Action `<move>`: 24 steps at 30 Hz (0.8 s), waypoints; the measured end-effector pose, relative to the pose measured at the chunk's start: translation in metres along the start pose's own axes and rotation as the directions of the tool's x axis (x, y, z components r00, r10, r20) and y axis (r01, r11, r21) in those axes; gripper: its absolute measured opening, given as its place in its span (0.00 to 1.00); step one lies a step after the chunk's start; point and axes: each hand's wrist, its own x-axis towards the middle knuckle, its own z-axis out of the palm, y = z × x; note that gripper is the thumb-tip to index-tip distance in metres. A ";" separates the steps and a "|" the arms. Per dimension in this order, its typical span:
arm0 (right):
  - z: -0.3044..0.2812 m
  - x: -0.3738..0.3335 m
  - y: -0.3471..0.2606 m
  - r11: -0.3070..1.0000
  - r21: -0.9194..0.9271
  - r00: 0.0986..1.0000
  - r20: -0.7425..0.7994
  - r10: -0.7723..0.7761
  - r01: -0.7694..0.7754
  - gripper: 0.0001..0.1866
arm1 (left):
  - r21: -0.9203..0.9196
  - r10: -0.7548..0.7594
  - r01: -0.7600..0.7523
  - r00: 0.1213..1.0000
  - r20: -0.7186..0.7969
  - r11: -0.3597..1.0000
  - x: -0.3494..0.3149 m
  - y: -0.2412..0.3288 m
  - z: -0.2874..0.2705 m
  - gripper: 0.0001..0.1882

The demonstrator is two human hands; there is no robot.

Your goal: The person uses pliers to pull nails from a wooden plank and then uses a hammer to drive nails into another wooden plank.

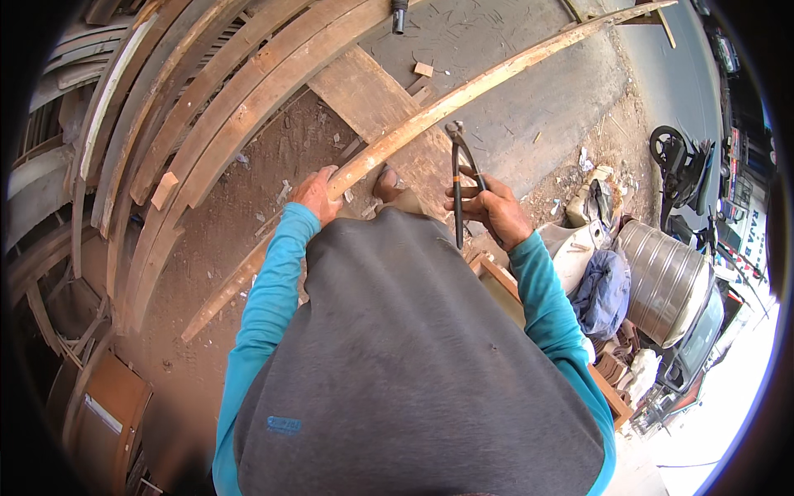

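The person's left hand (317,197) was closed on a long, pale wooden strip (496,78), which slanted from the upper right down across a wide board (356,95) on the ground. The right hand (496,207) gripped dark pincers (456,186) with an orange band on one handle, their head pointing away from the body, just beside the strip. A foot (386,183) showed between the two hands. Writing appeared in few places: a small blue print (284,425) on the lower left of the grey shirt (430,347), too blurred to make out, and large dark lettering on a white surface (753,231) at the far right, beyond a motorcycle (686,165). A ribbed metal drum (662,277) lay near a bundle of blue cloth (602,293), with no legible mark on either. Curved timbers (273,107) were stacked at the upper left.
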 end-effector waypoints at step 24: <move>0.051 0.024 -0.003 0.914 0.231 0.939 -0.007 0.344 -0.333 0.21 | 0.270 0.019 0.064 0.956 -0.292 0.961 -0.020 0.031 -0.006 0.46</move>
